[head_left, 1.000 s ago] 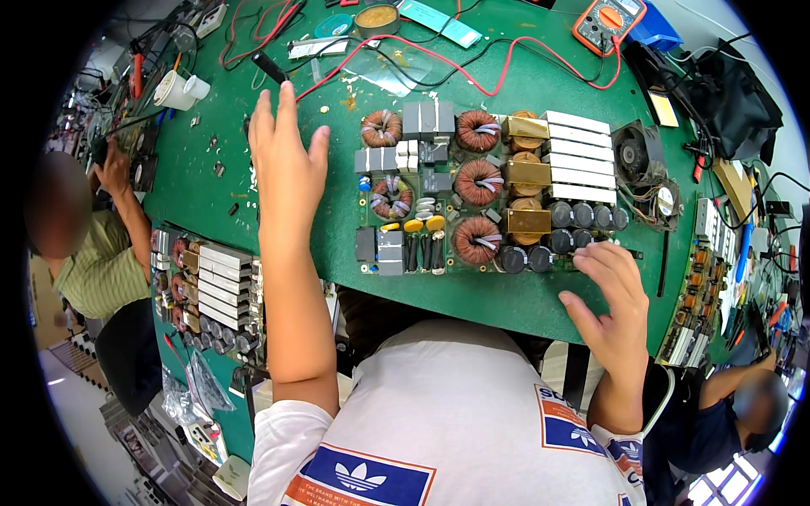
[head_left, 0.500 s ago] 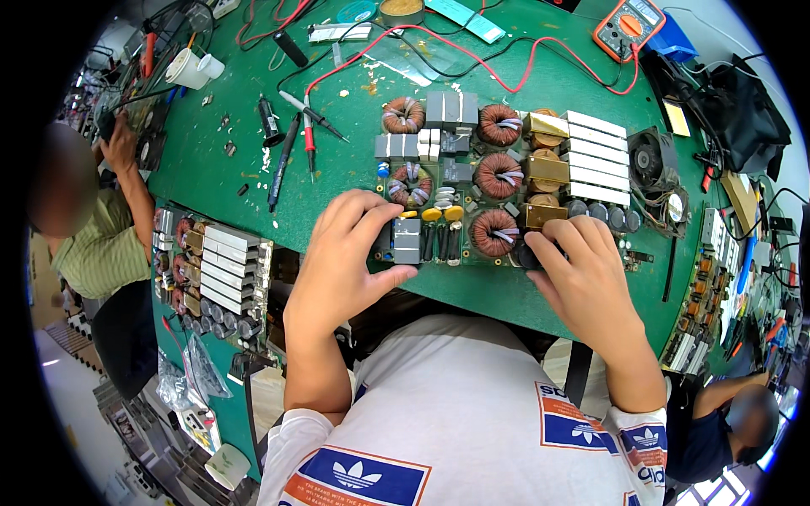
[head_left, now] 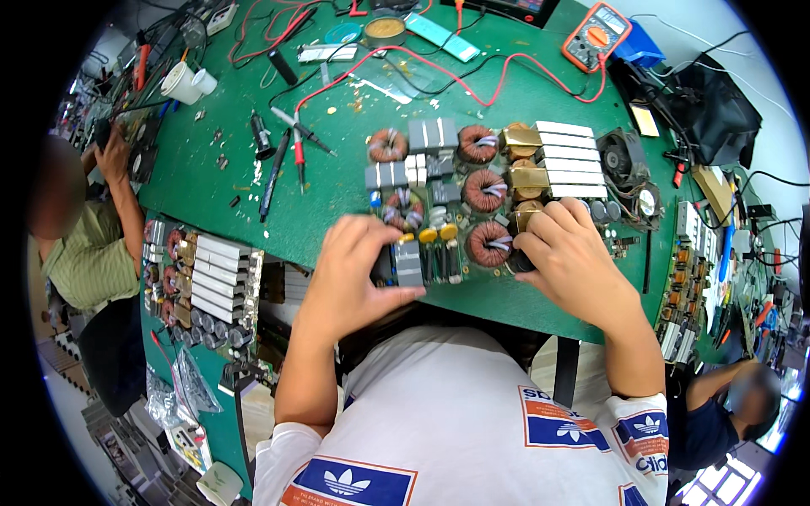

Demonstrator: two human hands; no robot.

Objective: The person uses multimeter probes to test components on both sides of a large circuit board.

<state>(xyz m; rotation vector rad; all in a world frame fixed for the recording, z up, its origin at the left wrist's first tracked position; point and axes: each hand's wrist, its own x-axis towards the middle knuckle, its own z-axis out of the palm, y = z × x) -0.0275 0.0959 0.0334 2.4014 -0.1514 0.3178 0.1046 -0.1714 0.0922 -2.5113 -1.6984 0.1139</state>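
A large green circuit board lies near the front edge of the table, crowded with parts. Copper-wound ring coils, grey block parts and a bank of silver heat sinks stand on it. At its near left corner my left hand grips the board, thumb at the near edge and fingers over the side, beside a grey block and yellow disc parts. My right hand closes on the near edge, its fingertips beside a ring coil and covering some parts there.
Test probes and a black pen-like tool lie left of the board. An orange multimeter stands far right, a fan beside the heat sinks. More boards lie left and right; co-workers sit on both sides.
My view has shifted a little. The board's left part has come slightly nearer to me with my left hand. Both hands keep their hold.
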